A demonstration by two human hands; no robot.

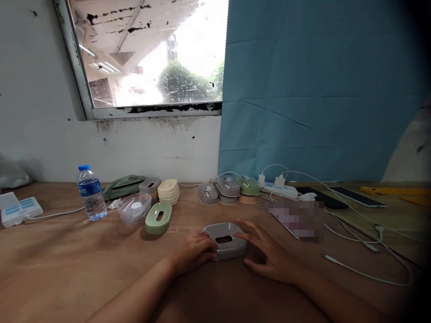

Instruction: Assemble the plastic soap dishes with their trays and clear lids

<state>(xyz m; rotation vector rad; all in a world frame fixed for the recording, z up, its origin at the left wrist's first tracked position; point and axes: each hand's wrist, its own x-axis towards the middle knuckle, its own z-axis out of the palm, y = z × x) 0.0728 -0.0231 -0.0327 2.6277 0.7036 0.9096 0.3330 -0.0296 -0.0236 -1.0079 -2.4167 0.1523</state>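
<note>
A grey oval plastic shell (232, 250) with an elongated slot in its top rests on the table in front of me. My left hand (198, 249) is closed on its left end, fingers bent against the rim. At the opposite end, my right hand (269, 253) has its fingers spread, with fingertips at or close to the shell's right rim; contact is hard to make out. Beyond my left hand lies a similar green oval shell (158, 226). Further back are a stack of cream oval pieces (168, 192) and a grey oval shell (150, 185).
Clear plastic containers (134, 211) and a water bottle (90, 195) stand at the left. Finished-looking oval boxes (229, 186) sit near the wall. Rightward are a power strip (283, 190), a phone (357, 196), a blurred-out patch and a white cable (367, 273).
</note>
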